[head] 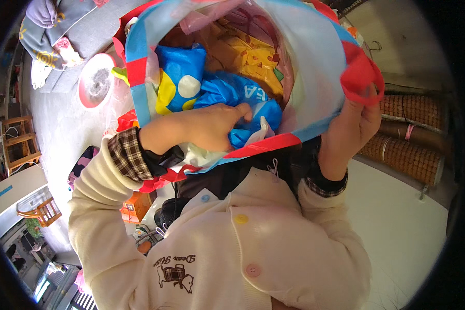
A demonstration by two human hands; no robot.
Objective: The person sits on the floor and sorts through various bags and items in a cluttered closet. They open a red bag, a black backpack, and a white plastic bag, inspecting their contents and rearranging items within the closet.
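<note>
A large bag with red and light-blue trim gapes before me. My left hand reaches over its near rim and grips a crumpled blue plastic bag with white letters; some fingertips are hidden in the folds. Beside that lies a blue package with yellow and white spots. Deeper inside is a yellow printed package, near pinkish plastic. At the right rim, my right hand pinches the red fabric handle of the large bag.
Rolled slatted mats lie to the right, past a pale flat panel. On the left are a round red-rimmed object, a wooden frame and a wooden chair. An orange box sits below my left forearm.
</note>
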